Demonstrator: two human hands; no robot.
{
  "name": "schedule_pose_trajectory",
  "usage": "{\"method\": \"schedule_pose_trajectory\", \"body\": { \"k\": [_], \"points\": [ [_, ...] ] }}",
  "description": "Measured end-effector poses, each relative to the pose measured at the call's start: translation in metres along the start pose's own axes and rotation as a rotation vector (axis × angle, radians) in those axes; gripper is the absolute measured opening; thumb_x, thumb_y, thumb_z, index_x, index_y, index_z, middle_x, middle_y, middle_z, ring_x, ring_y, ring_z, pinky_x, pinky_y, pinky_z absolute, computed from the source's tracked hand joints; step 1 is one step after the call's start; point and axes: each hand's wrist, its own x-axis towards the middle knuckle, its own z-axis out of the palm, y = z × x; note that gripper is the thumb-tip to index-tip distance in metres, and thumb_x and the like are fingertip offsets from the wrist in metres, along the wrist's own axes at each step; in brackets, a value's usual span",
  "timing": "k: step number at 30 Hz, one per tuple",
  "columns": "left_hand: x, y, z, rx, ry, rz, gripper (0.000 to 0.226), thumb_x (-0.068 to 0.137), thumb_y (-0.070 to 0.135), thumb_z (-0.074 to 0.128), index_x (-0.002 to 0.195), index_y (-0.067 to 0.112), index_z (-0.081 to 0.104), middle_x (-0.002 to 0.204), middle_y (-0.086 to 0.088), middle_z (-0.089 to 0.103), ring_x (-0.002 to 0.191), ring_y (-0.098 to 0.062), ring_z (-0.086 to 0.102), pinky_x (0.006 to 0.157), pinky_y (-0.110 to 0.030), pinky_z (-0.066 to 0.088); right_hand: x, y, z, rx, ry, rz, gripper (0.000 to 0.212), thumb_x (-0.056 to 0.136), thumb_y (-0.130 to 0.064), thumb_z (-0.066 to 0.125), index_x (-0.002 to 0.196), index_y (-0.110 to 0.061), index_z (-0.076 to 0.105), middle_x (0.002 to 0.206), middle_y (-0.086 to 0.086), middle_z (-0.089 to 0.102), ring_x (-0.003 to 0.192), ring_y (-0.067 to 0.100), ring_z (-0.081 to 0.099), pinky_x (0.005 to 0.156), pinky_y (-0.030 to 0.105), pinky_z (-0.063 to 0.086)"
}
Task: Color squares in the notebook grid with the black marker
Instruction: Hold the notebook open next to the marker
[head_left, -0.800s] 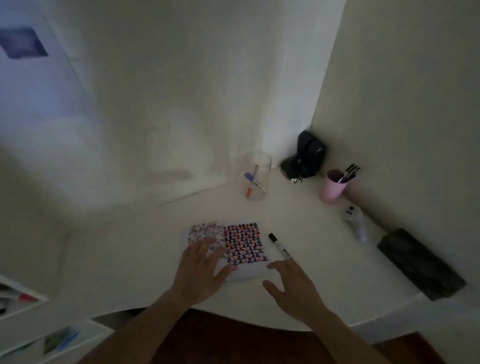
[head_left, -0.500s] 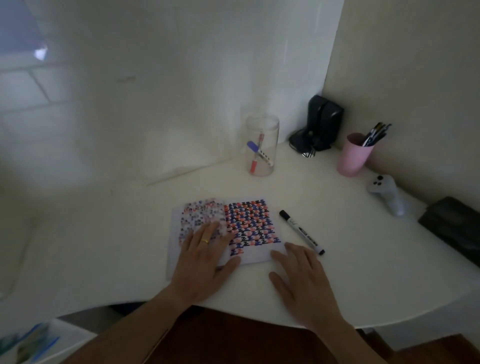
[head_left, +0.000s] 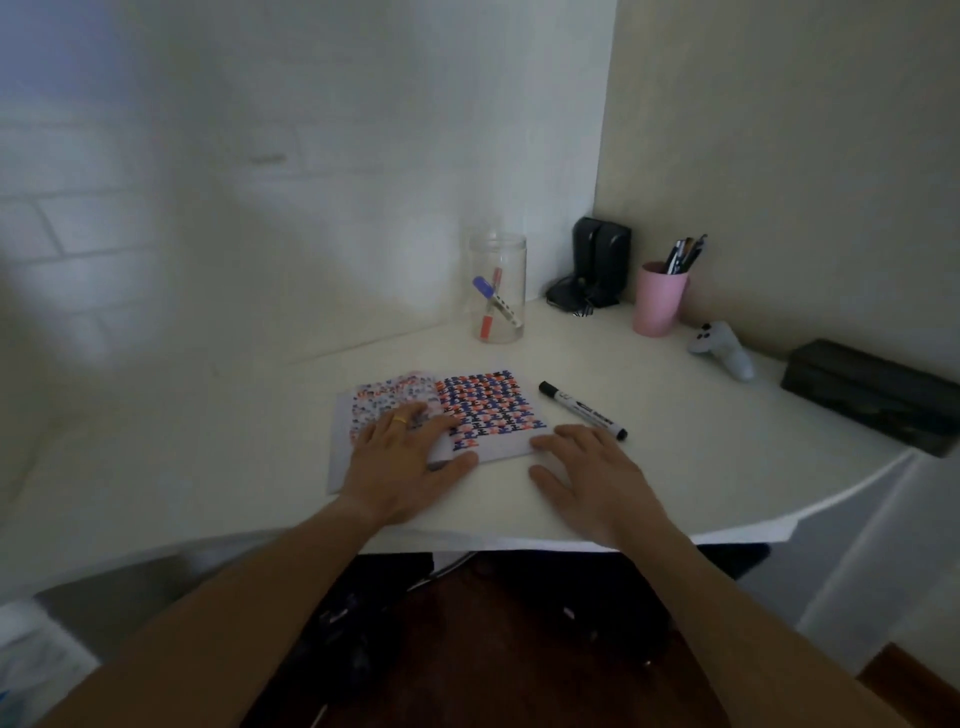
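An open notebook (head_left: 488, 410) lies flat on the white desk (head_left: 701, 457), its grid pages filled with red, blue and black squares. My left hand (head_left: 402, 460), with a gold ring, rests flat on the left page, fingers spread. My right hand (head_left: 592, 478) lies palm down on the desk just right of the notebook's lower corner, holding nothing. The black marker (head_left: 582, 410), capped, lies on the desk right of the notebook, its near end a short way beyond my right fingertips.
A clear glass jar (head_left: 497, 288) with a blue and a red marker stands behind the notebook. A black device (head_left: 597, 267) sits in the corner, then a pink cup of pens (head_left: 658, 304), a white controller (head_left: 722, 353) and a black case (head_left: 872, 395) along the right wall.
The view has tilted down and closer. My right hand has settled flat beside the notebook; the left hand stays on the page. The marker has not moved.
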Motion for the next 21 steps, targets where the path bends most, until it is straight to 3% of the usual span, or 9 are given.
{"method": "schedule_pose_trajectory", "body": {
  "k": [15, 18, 21],
  "points": [
    [0.000, -0.002, 0.001, 0.011, 0.018, 0.015, 0.069, 0.082, 0.083, 0.033, 0.138, 0.045, 0.046, 0.153, -0.004, 0.042, 0.142, -0.026, 0.034, 0.115, -0.050, 0.025, 0.005, 0.001, -0.005, 0.011, -0.004, -0.016, 0.047, 0.096, -0.055, 0.043, 0.140, -0.040, 0.049, 0.148, -0.006, 0.049, 0.141, 0.020, 0.036, 0.114, 0.040, 0.036],
    [0.003, -0.004, 0.004, 0.013, 0.040, 0.017, 0.072, 0.081, 0.084, 0.031, 0.139, 0.045, 0.047, 0.153, -0.003, 0.041, 0.142, -0.026, 0.034, 0.114, -0.051, 0.027, 0.014, 0.008, -0.011, 0.045, 0.160, -0.032, 0.045, 0.095, -0.049, 0.052, 0.138, -0.035, 0.054, 0.137, -0.006, 0.056, 0.128, 0.019, 0.048, 0.102, 0.037, 0.045],
    [0.004, -0.004, 0.005, 0.020, 0.043, 0.008, 0.074, 0.080, 0.085, 0.030, 0.139, 0.044, 0.048, 0.154, -0.001, 0.041, 0.142, -0.025, 0.034, 0.114, -0.051, 0.027, 0.038, 0.018, -0.019, -0.027, 0.325, 0.084, 0.045, 0.092, -0.040, 0.061, 0.135, -0.026, 0.056, 0.129, 0.000, 0.060, 0.118, 0.023, 0.053, 0.090, 0.037, 0.048]
  ]
}}
